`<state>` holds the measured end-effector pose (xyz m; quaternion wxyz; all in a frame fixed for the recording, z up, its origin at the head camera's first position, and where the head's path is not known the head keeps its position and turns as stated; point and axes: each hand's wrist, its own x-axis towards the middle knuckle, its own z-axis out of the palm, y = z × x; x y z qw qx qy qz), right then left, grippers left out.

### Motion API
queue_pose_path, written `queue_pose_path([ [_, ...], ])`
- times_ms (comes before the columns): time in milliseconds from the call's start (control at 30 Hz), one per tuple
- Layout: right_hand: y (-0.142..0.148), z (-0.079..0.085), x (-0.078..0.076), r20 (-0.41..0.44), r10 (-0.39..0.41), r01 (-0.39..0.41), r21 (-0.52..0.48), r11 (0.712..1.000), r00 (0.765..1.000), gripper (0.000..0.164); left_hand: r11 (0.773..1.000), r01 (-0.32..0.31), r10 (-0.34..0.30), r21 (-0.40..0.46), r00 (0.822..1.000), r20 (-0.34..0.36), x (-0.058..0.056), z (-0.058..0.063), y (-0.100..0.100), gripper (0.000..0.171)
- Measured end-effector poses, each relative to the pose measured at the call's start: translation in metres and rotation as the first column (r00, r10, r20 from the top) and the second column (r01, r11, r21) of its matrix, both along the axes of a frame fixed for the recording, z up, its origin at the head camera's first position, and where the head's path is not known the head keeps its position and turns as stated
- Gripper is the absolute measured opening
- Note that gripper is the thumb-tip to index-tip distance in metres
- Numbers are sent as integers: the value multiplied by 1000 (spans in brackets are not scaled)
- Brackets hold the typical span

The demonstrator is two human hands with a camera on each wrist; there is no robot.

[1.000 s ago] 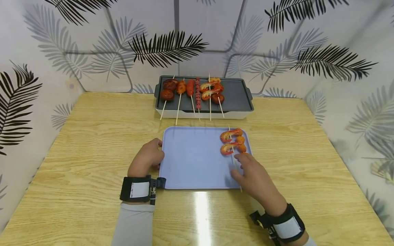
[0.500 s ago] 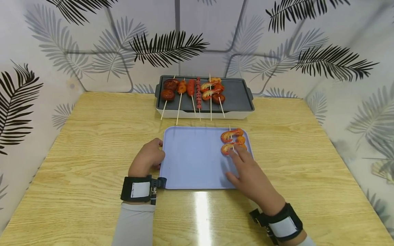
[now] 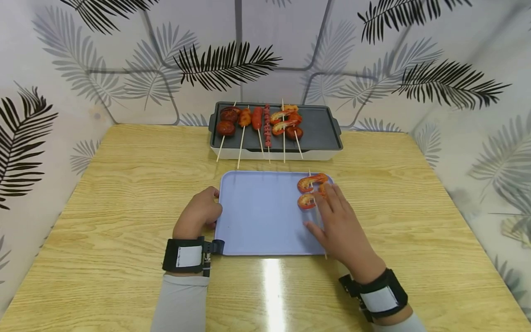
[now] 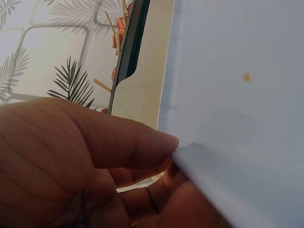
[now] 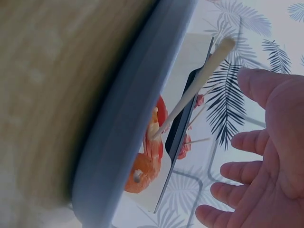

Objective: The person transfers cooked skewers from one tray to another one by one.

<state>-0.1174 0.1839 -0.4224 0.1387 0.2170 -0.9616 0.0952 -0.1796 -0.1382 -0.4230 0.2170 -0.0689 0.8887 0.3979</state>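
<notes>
My left hand holds the left rim of a pale lilac tray. In the left wrist view its thumb lies along the tray edge with the fingers curled below. A shrimp skewer rests on the tray's right side, its stick pointing toward me. Over it hovers my right hand, fingers extended and spread, covering part of the shrimp and of the orange pieces beside them. The right wrist view shows the bare end of a skewer stick apart from the fingertips.
Behind the tray stands a dark grill pan on a pale base. Several skewers lie on its left and middle, including a sausage and another shrimp skewer. Their sticks overhang the front edge. A leaf-patterned cloth rises behind the wooden table.
My right hand has moved forward and slightly right over the shrimp skewer, its fingers straightening and hiding more of the food. The left hand and the tray stay put.
</notes>
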Motion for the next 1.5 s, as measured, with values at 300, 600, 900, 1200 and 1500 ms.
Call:
queue_pose_path([
  [300,4,0,-9,27,-30,31,-27,999,999,75,1000,-5,5,-16,1000,-13,0,-1,3,48],
  [600,4,6,-22,60,-29,31,-26,999,998,71,1000,-10,10,-11,1000,-7,0,-2,3,49],
  [900,3,12,-33,100,-42,49,-72,996,994,69,1000,3,-3,-2,1000,2,0,-2,0,49],
  [1200,3,20,-44,177,-16,51,-195,979,984,73,1000,1,-1,-11,1000,3,0,-2,-1,50],
  [1500,4,24,-54,299,16,73,-285,956,954,70,1000,-7,7,-4,1000,-22,0,1,0,46],
])
